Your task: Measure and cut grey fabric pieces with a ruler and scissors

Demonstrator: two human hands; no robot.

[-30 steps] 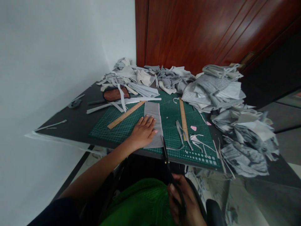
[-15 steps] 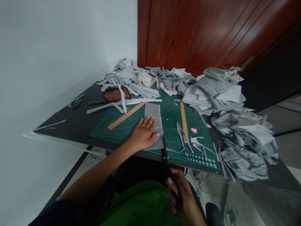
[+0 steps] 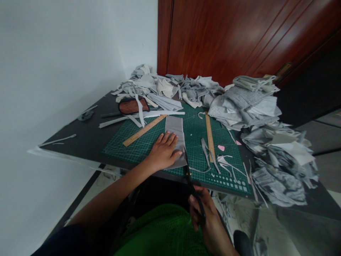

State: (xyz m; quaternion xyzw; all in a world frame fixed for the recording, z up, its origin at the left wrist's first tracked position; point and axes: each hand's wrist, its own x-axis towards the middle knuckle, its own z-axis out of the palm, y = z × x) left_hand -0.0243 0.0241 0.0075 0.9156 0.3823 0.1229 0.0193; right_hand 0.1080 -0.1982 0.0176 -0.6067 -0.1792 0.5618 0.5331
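Pressing left hand (image 3: pixel 165 153): fingers out flat, slightly spread, released rather than clenched, palm down on the grey fabric piece (image 3: pixel 174 123).
Working right hand (image 3: pixel 210 217): fingers wrapped around the handles of the black scissors (image 3: pixel 190 182), blades at the fabric's right edge; their gap can't be told.
Grey fabric piece: flat on the green cutting mat (image 3: pixel 144 151), between two rulers; the left wooden ruler (image 3: pixel 145 131) slants to its far corner, the right wooden ruler (image 3: pixel 210 137) lies apart.
Clutter: thin grey strips (image 3: pixel 204 147) right of the blades, cloth piles (image 3: pixel 239 103) along the counter (image 3: pixel 80 149).
Arms: left forearm slanting up from lower left; right hand low, before the counter's edge.
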